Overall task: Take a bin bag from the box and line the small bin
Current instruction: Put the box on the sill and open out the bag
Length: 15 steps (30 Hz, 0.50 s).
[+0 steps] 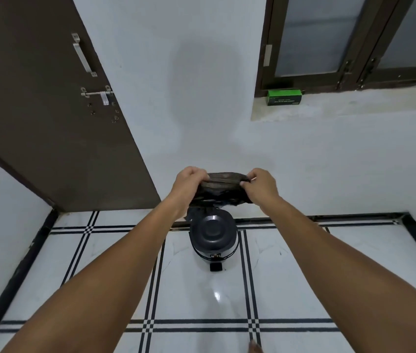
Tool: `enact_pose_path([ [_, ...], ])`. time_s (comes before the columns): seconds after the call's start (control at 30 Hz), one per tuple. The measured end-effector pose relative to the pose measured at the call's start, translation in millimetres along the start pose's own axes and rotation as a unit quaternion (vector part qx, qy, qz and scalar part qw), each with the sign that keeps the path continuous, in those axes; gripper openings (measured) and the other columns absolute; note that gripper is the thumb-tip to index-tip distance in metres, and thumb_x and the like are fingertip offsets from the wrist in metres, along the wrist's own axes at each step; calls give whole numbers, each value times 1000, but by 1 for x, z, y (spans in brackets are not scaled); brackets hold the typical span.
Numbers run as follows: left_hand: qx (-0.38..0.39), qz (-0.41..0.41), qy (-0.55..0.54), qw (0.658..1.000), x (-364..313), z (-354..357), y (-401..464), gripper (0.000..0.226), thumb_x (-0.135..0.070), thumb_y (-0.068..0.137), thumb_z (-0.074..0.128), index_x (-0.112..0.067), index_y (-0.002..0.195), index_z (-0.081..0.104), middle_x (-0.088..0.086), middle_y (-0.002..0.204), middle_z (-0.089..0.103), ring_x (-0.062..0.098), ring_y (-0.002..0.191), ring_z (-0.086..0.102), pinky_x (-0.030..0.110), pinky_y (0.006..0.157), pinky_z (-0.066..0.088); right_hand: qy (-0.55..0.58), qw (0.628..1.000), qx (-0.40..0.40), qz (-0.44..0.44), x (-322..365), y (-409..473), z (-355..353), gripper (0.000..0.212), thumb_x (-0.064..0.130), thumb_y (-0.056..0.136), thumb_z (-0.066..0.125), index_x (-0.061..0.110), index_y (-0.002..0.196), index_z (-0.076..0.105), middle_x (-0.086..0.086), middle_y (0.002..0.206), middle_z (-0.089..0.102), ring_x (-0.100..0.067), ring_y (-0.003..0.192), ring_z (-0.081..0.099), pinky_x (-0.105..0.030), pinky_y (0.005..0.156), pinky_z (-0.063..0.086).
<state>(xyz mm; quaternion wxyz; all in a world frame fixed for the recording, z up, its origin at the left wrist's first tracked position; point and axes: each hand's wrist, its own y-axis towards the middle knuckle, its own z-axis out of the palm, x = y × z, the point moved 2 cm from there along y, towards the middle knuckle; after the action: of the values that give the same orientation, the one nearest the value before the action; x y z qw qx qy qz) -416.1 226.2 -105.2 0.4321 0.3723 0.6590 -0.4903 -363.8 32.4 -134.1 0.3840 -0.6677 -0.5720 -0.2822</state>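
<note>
Black bin bag (223, 186) pinched between left hand (189, 186) and right hand (262, 186).

Even, fairly dim indoor light with a cool cast. A broad soft shadow (201, 82) darkens the white wall (201, 138) above the hands. One small bright glare spot (216, 294) lies on the glossy tiled floor (201, 296). Wide-angle distortion tilts the brown door (36, 110) and the window frame (349, 47) strongly outward and stretches the forearms near the lower corners. Detail is slightly soft throughout; print on the green box (283, 97) is unreadable.
</note>
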Motion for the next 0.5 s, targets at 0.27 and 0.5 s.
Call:
enact_pose_path([
  [0.27,-67,79,320,942,5,9,14,22,-37,92,60,-19,89,49,-4,77,60,16,64,53,28,56,42,349,914,111,177,14,19,-2,27,-3,97,45,3,109,68,-14,86,69,-24,70,64,-30,52,57],
  [0.5,17,-1,191,982,10,41,27,35,-46,92,49,-18,91,70,6,93,74,28,90,70,47,87,56,415,870,233,126,14,30,-8,45,34,85,80,4,115,64,-18,107,76,-32,95,75,-45,81,61],
])
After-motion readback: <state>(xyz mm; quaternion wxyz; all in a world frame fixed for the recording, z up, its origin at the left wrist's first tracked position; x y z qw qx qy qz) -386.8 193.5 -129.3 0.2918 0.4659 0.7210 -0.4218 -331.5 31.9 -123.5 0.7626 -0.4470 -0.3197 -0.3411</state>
